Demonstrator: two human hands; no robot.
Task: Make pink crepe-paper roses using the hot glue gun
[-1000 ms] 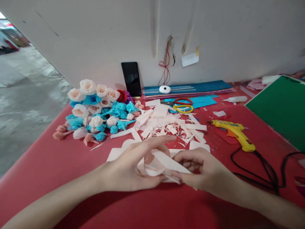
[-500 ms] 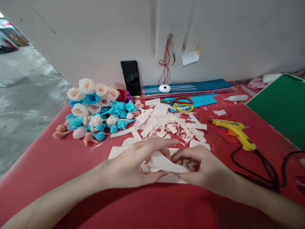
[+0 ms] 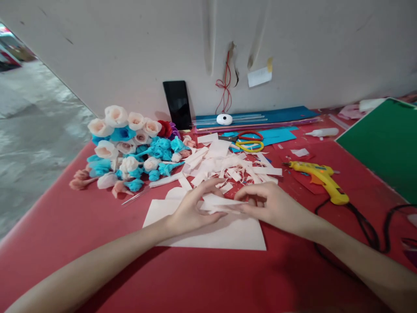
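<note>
My right hand [image 3: 262, 202] pinches the folded paper's [image 3: 216, 201] right end. Left hand [image 3: 190, 211] curls round its left; can't tell if clamped.

Left hand [image 3: 189, 212] and right hand [image 3: 273, 203] curl toward each other.
</note>
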